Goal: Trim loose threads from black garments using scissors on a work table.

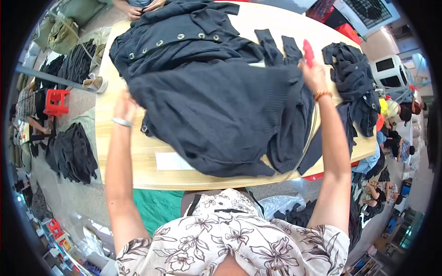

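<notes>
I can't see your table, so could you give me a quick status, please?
Left hand gripping dark knit. Right hand on its far edge, holding red tool. Buttoned pile behind.

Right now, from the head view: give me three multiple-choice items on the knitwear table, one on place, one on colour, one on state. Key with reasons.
1. Where does the white paper sheet lie?
A. On the wooden table's near edge, partly under the dark navy knitted garment
B. On the red plastic stool
C. In the left hand

2. What colour is the small tool in the right hand?
A. Green
B. Pink-red
C. White

3. What is the left hand doing?
A. Hanging off the table
B. Holding a cup
C. Gripping the garment's left edge

Key: 1 A, the sheet sits on the wooden table with the dark navy knitted garment over its corner. 2 B, the small tool sticks up pink-red above the fingers. 3 C, its fingers close on the knit.
</notes>
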The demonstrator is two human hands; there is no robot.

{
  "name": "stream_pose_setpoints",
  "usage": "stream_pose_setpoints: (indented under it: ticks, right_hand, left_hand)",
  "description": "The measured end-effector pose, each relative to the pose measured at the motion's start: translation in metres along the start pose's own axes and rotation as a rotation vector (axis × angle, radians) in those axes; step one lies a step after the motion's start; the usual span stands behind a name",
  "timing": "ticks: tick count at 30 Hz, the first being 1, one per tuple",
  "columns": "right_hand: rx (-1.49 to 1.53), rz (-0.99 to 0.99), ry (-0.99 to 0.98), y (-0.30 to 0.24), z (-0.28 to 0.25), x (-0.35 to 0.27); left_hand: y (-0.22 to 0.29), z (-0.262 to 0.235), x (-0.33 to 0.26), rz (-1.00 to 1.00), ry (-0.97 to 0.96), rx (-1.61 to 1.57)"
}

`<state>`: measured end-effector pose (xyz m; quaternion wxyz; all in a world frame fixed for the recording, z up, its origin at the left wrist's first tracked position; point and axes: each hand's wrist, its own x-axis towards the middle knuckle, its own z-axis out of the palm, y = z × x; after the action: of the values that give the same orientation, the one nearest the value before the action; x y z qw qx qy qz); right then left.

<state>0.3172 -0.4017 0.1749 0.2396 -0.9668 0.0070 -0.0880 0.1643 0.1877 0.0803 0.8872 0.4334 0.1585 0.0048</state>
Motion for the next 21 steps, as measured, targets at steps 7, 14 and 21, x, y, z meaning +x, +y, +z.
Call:
stream_pose_setpoints:
  ticks: [7,14,21]
  right_hand:
    - [0.347,-0.128,-0.596,-0.052,0.036,-0.219]
    - [-0.055,-0.353,-0.612,-0.032,0.1,-0.373]
    - [0.075,-0.258,-0.719,-0.019,0.096,-0.348]
  left_hand:
    - [-0.126,-0.052,-0.076,-0.178,0.422,0.372]
    - [-0.152,-0.026,-0.029,0.005,0.483,0.711]
    - [-0.132,-0.028,-0.005,-0.19,0.375,0.863]
